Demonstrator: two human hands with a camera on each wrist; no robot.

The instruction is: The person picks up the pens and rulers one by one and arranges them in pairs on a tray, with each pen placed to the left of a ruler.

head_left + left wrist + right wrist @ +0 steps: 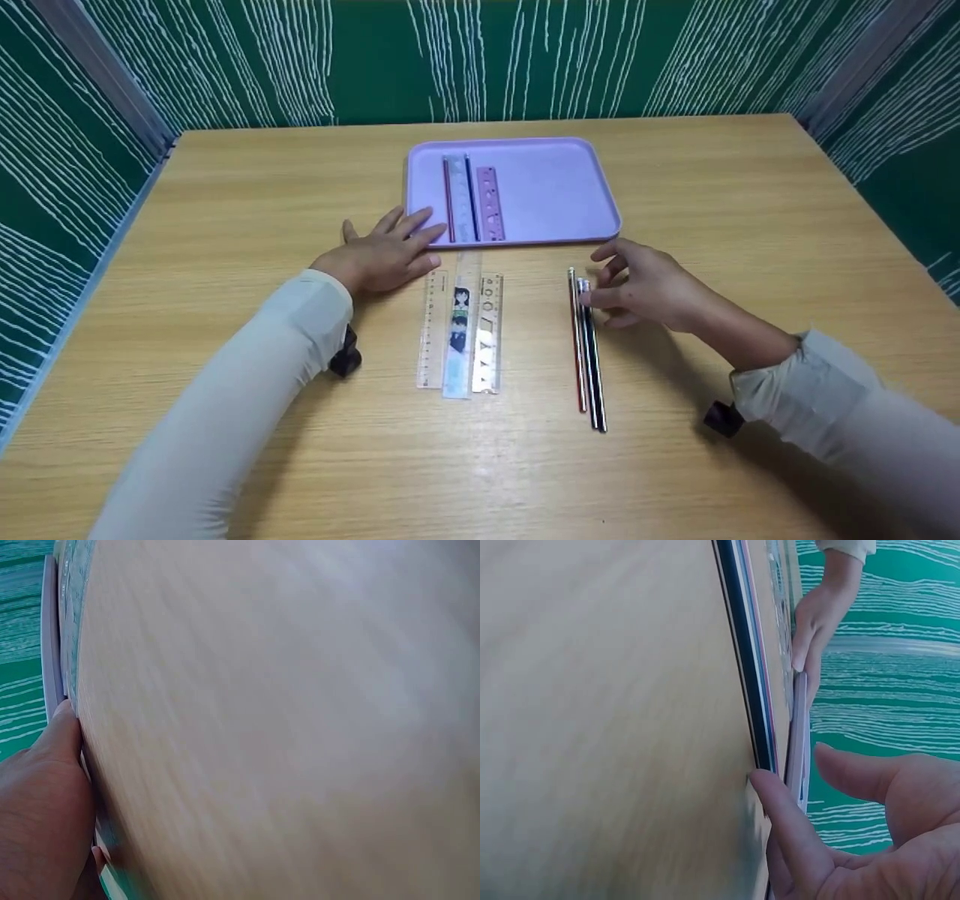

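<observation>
My left hand (386,255) lies with spread fingers at the near left corner of a lilac tray (547,187), fingertips on its rim. My right hand (649,285) hovers by the top ends of a small bunch of pencils (592,367) on the table. In the right wrist view, one fingertip (763,781) meets the pencils' end while the thumb (851,771) stands apart. Inside the tray are a red pencil (449,199), a clear ruler (461,202), a dark blue pencil (472,199) and a pink ruler (490,202).
Between the hands lie a plain clear ruler (433,337), a longer ruler with cartoon figures (458,337) and a stencil ruler with cut-out shapes (487,330). The long one reaches the tray's near edge. A green wall (375,67) with white streaks stands behind the wooden table (300,172).
</observation>
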